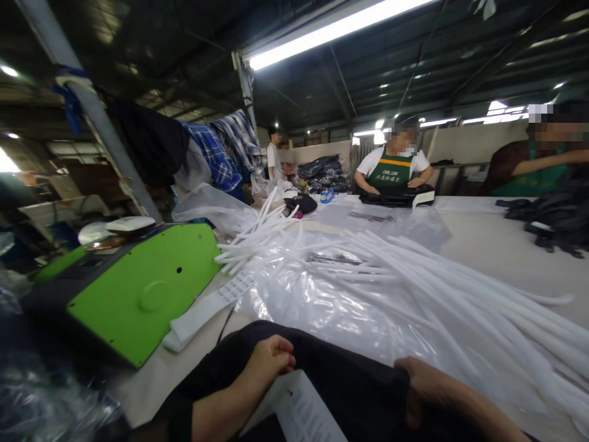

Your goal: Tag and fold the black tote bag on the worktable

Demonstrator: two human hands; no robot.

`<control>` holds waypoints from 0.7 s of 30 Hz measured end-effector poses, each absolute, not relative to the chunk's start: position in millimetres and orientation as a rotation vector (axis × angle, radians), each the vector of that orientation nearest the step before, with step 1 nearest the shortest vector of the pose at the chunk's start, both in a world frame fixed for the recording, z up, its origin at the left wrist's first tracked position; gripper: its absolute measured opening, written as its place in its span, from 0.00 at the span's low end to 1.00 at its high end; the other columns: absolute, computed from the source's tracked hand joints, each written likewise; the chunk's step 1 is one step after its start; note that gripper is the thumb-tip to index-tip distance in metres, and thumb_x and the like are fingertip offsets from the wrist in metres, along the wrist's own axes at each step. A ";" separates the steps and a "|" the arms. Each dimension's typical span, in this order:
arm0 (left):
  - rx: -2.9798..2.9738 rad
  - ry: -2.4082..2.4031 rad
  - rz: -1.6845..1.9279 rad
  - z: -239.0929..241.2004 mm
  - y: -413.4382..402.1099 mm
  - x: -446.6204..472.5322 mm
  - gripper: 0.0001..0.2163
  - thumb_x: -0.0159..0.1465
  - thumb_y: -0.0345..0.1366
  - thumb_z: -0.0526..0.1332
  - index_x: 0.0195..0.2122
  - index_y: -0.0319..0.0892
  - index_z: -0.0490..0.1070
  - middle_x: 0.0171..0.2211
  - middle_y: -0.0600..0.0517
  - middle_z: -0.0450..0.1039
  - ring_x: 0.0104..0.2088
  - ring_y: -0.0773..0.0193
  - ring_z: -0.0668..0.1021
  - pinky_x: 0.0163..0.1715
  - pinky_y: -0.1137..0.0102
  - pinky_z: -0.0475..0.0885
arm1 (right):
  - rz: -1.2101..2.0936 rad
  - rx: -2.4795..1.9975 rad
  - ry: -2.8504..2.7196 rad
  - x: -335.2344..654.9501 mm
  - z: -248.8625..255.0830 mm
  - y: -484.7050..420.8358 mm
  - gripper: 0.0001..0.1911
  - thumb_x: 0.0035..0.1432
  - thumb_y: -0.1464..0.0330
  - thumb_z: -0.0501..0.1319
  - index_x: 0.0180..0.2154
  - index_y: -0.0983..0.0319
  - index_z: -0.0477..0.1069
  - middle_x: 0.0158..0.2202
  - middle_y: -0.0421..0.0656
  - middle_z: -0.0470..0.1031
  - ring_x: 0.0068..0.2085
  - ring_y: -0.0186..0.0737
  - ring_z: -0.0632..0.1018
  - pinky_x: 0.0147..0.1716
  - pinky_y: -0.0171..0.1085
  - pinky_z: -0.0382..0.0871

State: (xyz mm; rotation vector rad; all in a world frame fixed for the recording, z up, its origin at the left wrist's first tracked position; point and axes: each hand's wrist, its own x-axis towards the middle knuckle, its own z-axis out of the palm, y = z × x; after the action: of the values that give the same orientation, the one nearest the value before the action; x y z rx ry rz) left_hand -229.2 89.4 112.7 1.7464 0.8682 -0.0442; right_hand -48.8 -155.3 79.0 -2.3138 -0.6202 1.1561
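garment: black garment, soft and folded, lying flat at the near edge of the white table
paper: white printed sheet lying on the garment's near part, between the two hands, partly cut off by the frame
contact: both hands rest on the cloth

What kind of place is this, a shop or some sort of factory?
Most likely a garment packing workshop. A long white table carries heaps of clear plastic bags, the person's hands fold black fabric, and an aproned co-worker handles dark clothing opposite.
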 end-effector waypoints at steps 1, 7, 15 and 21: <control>1.790 0.839 -0.051 112.5 86.1 -234.8 0.04 0.55 0.28 0.54 0.31 0.38 0.66 0.25 0.53 0.69 0.28 0.65 0.74 0.31 0.71 0.67 | 1.156 -2.314 -0.623 -48.7 78.3 -155.7 0.20 0.21 0.74 0.66 0.27 0.63 0.71 0.25 0.36 0.75 0.33 0.43 0.76 0.23 0.32 0.63; 2.266 0.697 -0.227 116.4 53.9 -248.3 0.10 0.60 0.38 0.52 0.38 0.40 0.67 0.35 0.49 0.71 0.40 0.59 0.72 0.42 0.65 0.66 | 1.114 -2.360 -0.685 -49.5 77.7 -156.3 0.21 0.24 0.78 0.66 0.29 0.63 0.72 0.26 0.36 0.76 0.34 0.42 0.77 0.25 0.31 0.65; 2.683 0.468 -0.590 106.0 23.5 -241.3 0.28 0.53 0.42 0.61 0.55 0.39 0.61 0.59 0.38 0.54 0.61 0.40 0.53 0.58 0.44 0.46 | 0.598 -2.718 -0.899 -83.5 100.2 -152.2 0.29 0.34 0.80 0.65 0.45 0.69 0.71 0.50 0.56 0.69 0.54 0.62 0.67 0.53 0.53 0.59; 2.775 0.254 -0.481 93.1 39.4 -242.1 0.26 0.49 0.42 0.68 0.48 0.41 0.66 0.52 0.44 0.63 0.54 0.47 0.64 0.55 0.53 0.58 | 0.585 -2.318 -1.487 -148.8 71.2 -132.1 0.18 0.56 0.72 0.58 0.50 0.64 0.68 0.53 0.52 0.67 0.54 0.55 0.68 0.51 0.51 0.64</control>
State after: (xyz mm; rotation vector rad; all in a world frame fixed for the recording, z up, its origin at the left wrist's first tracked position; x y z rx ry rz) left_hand -242.1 39.4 93.1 2.7749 0.2536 -0.4812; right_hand -148.8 -132.1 71.2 -2.3175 -1.4870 0.5852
